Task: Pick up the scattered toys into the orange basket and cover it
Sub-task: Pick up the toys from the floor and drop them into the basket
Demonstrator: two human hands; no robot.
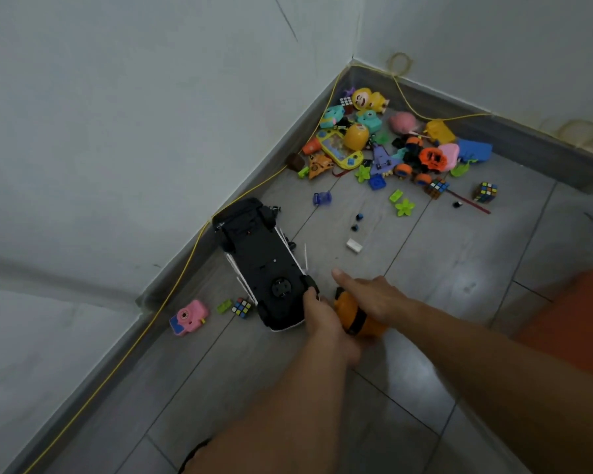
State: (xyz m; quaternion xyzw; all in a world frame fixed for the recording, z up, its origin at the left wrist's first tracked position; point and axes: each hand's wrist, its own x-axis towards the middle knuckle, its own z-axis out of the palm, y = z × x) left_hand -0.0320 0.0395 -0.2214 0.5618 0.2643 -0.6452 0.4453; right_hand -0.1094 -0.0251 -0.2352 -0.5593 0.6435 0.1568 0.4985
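Curled fingers of the left hand [319,318] make a firm grip on the near end of the large black plastic toy car [261,265], which lies belly-up on the grey tiled floor [442,285] beside the skirting. The right hand [374,295] lies over a rounded orange plastic toy with a black band [358,325]. Its thumb sticks out straight, but the fingers are hidden beneath, so I cannot tell whether that grip is closed round the toy. The orange basket [575,323] is, I judge, the blurred orange shape at the right edge. Its inside is out of view, and no cover shows.

Judging by the floor, the job is barely begun. A pink toy camera [189,318], a small colour-tiled puzzle cube [242,306] and a green plastic brick [224,306] lie just beside the car. More small pieces are strewn mid-floor, and a heap of bright plastic toys [391,145] fills the corner, well apart from the basket. All of that is left to gather, and the covering comes last.
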